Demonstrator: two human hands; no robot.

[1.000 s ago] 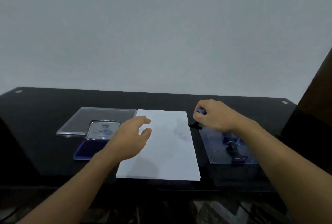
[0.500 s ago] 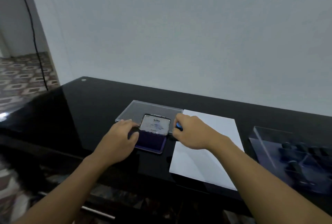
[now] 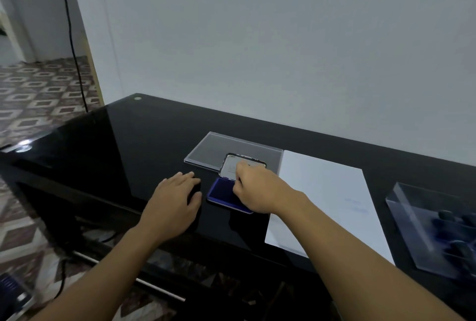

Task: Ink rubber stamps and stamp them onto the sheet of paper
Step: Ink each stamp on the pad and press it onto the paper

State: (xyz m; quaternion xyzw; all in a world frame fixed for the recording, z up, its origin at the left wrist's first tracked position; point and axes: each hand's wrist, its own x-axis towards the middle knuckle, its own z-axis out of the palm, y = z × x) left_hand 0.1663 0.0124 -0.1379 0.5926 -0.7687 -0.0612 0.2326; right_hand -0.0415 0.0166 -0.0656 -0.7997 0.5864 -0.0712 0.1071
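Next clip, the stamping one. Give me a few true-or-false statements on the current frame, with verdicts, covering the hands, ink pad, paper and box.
1. The left hand lies flat on the black table, just left of the ink pad. True.
2. The ink pad's lid is closed. False: it stands open behind the blue pad.
3. The right hand is over the sheet of paper. False: it is over the ink pad, fingers curled; the rubber stamp is hidden by them.
4. The sheet of paper carries faint blue marks. True.
5. The clear box stands left of the ink pad. False: it stands right of the paper.
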